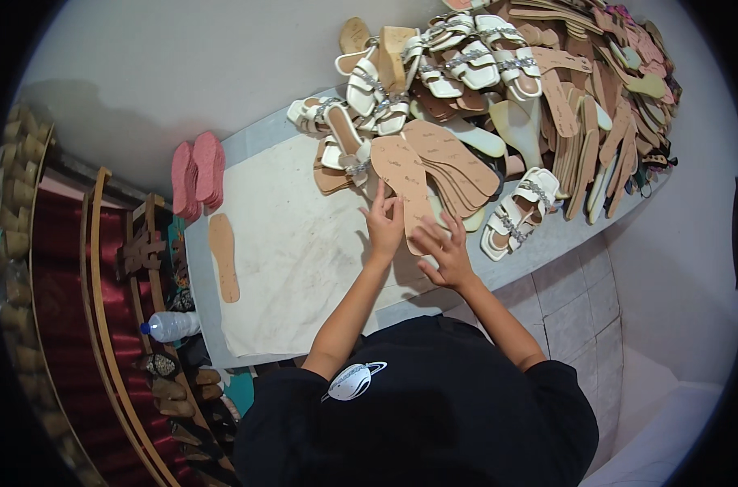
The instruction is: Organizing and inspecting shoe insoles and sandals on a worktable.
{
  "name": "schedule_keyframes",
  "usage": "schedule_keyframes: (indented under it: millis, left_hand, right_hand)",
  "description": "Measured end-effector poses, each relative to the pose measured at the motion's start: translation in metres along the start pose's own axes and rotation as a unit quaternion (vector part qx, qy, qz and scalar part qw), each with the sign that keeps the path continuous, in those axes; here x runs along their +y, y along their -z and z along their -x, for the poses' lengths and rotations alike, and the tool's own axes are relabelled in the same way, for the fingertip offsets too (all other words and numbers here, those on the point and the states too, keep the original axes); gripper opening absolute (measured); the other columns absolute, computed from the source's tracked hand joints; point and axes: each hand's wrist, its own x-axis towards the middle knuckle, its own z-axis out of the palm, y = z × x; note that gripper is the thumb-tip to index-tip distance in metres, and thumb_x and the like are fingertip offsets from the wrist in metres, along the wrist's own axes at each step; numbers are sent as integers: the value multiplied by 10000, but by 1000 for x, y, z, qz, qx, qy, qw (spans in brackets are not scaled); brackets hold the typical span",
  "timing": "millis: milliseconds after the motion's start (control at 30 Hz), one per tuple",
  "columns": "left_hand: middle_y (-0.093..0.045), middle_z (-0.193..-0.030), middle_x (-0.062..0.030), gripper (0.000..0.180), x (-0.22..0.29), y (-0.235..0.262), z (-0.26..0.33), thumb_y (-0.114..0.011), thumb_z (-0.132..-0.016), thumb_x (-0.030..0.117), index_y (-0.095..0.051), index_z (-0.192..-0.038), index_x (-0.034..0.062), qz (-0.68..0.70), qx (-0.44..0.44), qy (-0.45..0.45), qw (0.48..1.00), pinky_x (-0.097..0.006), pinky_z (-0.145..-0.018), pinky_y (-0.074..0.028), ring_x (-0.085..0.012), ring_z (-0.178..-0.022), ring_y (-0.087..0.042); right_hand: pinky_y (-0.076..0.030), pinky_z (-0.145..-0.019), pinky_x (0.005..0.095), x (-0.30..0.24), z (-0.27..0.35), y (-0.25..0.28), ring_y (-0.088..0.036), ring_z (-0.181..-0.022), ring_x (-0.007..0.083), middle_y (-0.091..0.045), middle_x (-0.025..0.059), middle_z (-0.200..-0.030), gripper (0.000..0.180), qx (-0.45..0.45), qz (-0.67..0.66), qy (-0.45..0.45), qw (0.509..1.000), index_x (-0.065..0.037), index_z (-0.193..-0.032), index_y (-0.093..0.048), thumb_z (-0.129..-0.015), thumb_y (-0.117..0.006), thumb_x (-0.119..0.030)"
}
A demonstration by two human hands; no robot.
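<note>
A tan insole [401,183] lies slantwise in front of me, at the near left of a fanned stack of tan insoles [458,166]. At its left edge is my left hand [382,227], thumb and forefinger apart and touching it. My right hand [445,253] hovers over or rests on the lower end, fingers spread; whether they touch is hard to tell. A white sandal pair with glittering straps [521,213] sits to the right. More white sandals [362,88] are heaped beyond, beside a single upright-leaning sandal [346,134].
One tan insole [223,258] lies at the table's [288,235] left side, near pink sole stacks [198,174]. Large piles of insoles [620,122] cover the far right. A water bottle [172,326] and wooden racks [101,260] with shoe lasts stand left of the table.
</note>
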Motion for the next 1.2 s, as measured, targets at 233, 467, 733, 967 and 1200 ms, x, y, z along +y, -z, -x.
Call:
schedule_keyframes:
  millis: [233,467,733,967,1200]
  left_hand:
    - [-612,-827,-59,514,13,69,20,-494,-860,37,-257,-1303,-69,219,-6,64,974,-164,-644,-439,-42,-730,-548]
    - [-599,-699,6,507,-3,139,41,-517,-821,34,-326,-1287,-25,156,-4,49,986,-397,-1045,-124,-42,-606,-540]
    - [-636,-750,-50,465,-15,206,62,-503,-839,77,-349,-1259,-49,114,48,15,992,-433,-1063,-42,-121,-685,-620]
    - [-626,-874,-84,395,-39,268,82,-509,-855,69,-389,-1212,-48,40,-16,41,998,-346,-1061,-57,-125,-835,-610]
    - [-640,-760,-77,348,-64,322,100,-522,-835,101,-456,-1160,-5,-9,41,14,999,-470,-1049,-8,-172,-700,-622]
  right_hand:
    - [75,-1009,567,-13,-25,-13,-197,-1301,272,-371,-43,-1340,461,-133,-55,165,976,-276,-1237,-468,-815,-410,-451]
    - [69,-972,617,-31,-84,-39,-128,-1305,354,-310,-6,-1379,479,-131,-2,3,991,-236,-1287,-405,-835,-383,-392]
    - [97,-1020,521,-103,-132,-74,-158,-1314,268,-271,2,-1396,490,-247,-48,272,929,-210,-1314,-361,-885,-257,-424]
    - [10,-1015,577,-131,-179,-116,-189,-1307,201,-243,-65,-1402,391,-291,-24,348,891,-396,-1260,-392,-886,-284,-442]
    - [-165,-987,563,-158,-221,-196,-272,-1258,280,-308,95,-1357,430,-148,28,105,983,-222,-1298,-355,-894,-340,-366]
